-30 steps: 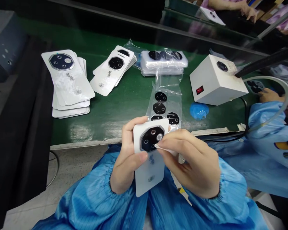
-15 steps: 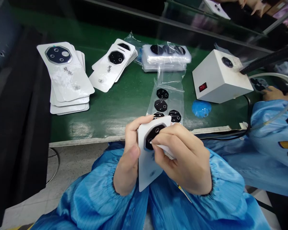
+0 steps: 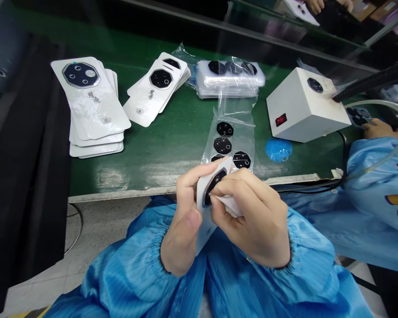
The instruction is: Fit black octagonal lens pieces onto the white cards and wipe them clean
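My left hand (image 3: 183, 223) is closed on the edge of a white phone back cover (image 3: 204, 232), held tilted just over the bench's front edge. A dark octagonal camera plate (image 3: 215, 182) sits near its upper end. My right hand (image 3: 255, 216) pinches a white folded wipe (image 3: 231, 203), its tip pressed against the camera plate. Those fingers hide part of the plate and the cover's right side. Just beyond the cover lies a clear film sheet (image 3: 234, 117) bearing several black octagonal stickers (image 3: 222, 145).
Stacked white back covers (image 3: 101, 110) stand at left, a second pile (image 3: 144, 104) beside them. Behind the film is a plastic-wrapped pack (image 3: 230, 84). At right are a white box with a red switch (image 3: 305, 108), a blue blob (image 3: 278, 150) and a co-worker's sleeve (image 3: 368, 154).
The phone back cover has turned more edge-on and risen slightly. My left hand has shifted a little right with it; the wipe remains at the camera plate.
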Motion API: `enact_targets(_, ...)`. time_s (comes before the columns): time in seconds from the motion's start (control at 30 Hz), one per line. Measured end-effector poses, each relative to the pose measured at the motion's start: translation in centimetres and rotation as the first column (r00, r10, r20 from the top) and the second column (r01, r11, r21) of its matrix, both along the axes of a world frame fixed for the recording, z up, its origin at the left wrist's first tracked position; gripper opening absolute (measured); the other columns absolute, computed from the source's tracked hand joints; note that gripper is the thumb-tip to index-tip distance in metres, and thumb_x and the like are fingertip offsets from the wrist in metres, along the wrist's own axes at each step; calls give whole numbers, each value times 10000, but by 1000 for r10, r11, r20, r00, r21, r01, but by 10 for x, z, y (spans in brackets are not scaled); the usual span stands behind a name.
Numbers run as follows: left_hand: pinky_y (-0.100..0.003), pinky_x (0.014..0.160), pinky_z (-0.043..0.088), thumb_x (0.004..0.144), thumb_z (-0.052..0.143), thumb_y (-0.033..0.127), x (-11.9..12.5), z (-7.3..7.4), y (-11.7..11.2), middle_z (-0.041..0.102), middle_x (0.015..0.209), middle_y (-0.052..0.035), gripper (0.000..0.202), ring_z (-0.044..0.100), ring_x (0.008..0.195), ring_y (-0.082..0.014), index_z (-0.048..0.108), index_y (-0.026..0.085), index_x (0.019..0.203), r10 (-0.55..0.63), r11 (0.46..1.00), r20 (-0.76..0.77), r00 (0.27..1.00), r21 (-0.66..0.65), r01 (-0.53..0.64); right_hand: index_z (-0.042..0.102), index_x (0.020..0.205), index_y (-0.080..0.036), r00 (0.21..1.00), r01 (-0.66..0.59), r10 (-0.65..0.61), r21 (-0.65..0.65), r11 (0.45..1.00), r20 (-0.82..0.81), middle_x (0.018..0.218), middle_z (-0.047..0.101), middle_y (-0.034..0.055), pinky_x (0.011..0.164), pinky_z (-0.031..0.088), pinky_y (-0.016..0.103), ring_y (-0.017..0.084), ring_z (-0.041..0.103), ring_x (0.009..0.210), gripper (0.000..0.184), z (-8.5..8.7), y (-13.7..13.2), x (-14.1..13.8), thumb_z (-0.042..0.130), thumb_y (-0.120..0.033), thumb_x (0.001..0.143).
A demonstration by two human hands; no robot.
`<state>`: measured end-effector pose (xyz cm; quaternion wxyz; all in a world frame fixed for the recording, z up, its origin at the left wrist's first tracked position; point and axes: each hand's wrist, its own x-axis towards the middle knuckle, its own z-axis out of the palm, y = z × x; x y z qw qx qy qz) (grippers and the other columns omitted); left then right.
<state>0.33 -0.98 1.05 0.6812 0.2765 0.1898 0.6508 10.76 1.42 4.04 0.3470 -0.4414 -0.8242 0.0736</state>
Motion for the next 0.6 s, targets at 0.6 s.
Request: enact_targets(0.6, -323, 981, 421, 873, 431, 371, -3, -4, -1, 603, 1164, -1, 362, 539, 1110, -200, 497, 296, 1221, 5, 999, -154, 988, -38, -11, 564, 671, -121, 997, 36, -43, 89, 995, 70, 663, 576, 59, 557, 455, 294, 156, 539, 628, 142, -1, -3, -5, 524, -19, 761)
